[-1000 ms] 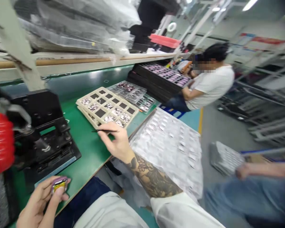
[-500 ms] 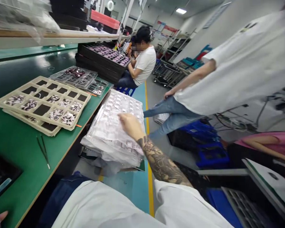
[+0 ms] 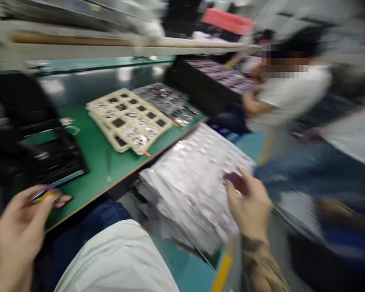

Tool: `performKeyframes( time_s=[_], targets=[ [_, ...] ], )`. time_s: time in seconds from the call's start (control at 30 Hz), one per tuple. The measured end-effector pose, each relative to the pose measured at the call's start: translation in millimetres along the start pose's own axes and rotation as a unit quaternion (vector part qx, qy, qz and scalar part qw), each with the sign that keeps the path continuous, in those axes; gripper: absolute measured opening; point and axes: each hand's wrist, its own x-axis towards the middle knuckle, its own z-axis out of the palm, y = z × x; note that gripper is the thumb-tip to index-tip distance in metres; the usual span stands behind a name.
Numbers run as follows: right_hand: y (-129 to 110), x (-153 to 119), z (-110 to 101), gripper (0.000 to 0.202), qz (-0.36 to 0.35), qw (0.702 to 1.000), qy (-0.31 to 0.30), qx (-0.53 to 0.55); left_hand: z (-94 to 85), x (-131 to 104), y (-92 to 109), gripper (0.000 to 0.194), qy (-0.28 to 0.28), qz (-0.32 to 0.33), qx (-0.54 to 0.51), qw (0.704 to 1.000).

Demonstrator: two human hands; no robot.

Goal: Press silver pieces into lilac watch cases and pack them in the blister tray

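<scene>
Between the thumb and fingers of my right hand (image 3: pixel 251 202) is a small dark maroon piece (image 3: pixel 237 183), held above the stack of translucent plastic trays (image 3: pixel 194 170). My left hand (image 3: pixel 26 223) is at the lower left by the bench edge, its fingers closed on a small purple and yellow object (image 3: pixel 45 194). Tweezers (image 3: pixel 108 164), blurred, lie on the green bench (image 3: pixel 91 174). Beyond them sit two stacked cream trays (image 3: pixel 130 119) with small parts in some compartments. The view is smeared by motion.
A black fixture (image 3: pixel 45 134) stands on the bench at the left. Clear trays (image 3: pixel 162 97) and a black tray stack (image 3: pixel 200 87) are farther back, below a shelf (image 3: pixel 124 46). A seated person (image 3: pixel 287 93) is at the back right, another person's jeans (image 3: pixel 304 174) at the right.
The view has swung left. My right hand has come back from over the trays and now holds a maroon piece. My left hand has come further into view with the purple and yellow object.
</scene>
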Motion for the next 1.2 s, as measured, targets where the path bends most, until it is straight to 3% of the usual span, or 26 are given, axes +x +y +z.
performKeyframes(
  time_s=[0.07, 0.1, 0.17, 0.23, 0.33, 0.43, 0.57, 0.7, 0.8, 0.93, 1.0, 1.1, 1.2],
  targets=[
    [-43.5, -3.2, 26.1, 0.041, -0.031, 0.985, 0.022, 0.165, -1.3, -5.2, -2.9, 0.057, 0.004, -0.021, -0.069, 0.997],
    [-71.3, -8.7, 40.9, 0.038, -0.027, 0.966, -0.014, 0.258, 0.3, -3.0, -5.6, 0.055, 0.005, -0.02, -0.098, 0.995],
    [-136.4, -28.1, 66.9, 0.028, -0.073, 0.912, -0.096, 0.393, 4.1, 4.9, -11.6, 0.048, 0.017, -0.014, -0.155, 0.988],
    [-205.2, -51.7, 84.0, 0.023, -0.136, 0.824, -0.196, 0.514, 7.9, 10.4, -15.6, 0.041, 0.03, -0.016, -0.207, 0.978],
    [-292.1, -74.1, 95.7, 0.025, -0.196, 0.721, -0.266, 0.61, 13.3, 10.9, -15.8, 0.037, 0.032, -0.03, -0.245, 0.968],
    [-342.4, -75.4, 102.3, 0.035, -0.283, 0.678, -0.304, 0.606, 14.6, 9.3, -13.6, 0.037, 0.053, -0.038, -0.262, 0.963],
    [-363.4, -66.0, 114.5, 0.052, -0.377, 0.664, -0.31, 0.567, 9.2, 7.6, -13.5, 0.04, 0.055, -0.043, -0.285, 0.956],
    [-368.4, -61.2, 124.9, 0.051, -0.392, 0.694, -0.283, 0.534, 4.5, 5.2, -13.6, 0.048, 0.025, -0.039, -0.299, 0.953],
    [-369.9, -61.1, 128.2, 0.048, -0.403, 0.691, -0.307, 0.515, 4.1, 7.2, -12.0, 0.038, 0.038, -0.042, -0.302, 0.952],
    [-365.5, -62.0, 128.9, 0.051, -0.316, 0.698, -0.354, 0.537, 3.2, 9.3, -11.4, 0.026, 0.032, -0.03, -0.289, 0.956],
    [-363.6, -61.0, 128.7, 0.041, -0.282, 0.682, -0.386, 0.554, 1.2, 7.4, -12.8, 0.028, 0.006, -0.012, -0.282, 0.959],
    [-364.4, -57.2, 128.0, 0.026, -0.279, 0.65, -0.417, 0.571, -2.7, 2.6, -15.9, 0.026, -0.015, 0.028, -0.225, 0.974],
    [-366.7, -55.9, 126.8, 0.021, -0.287, 0.639, -0.406, 0.586, -5.1, -1.4, -17.9, 0.026, -0.015, 0.082, -0.149, 0.985]
  ],
)
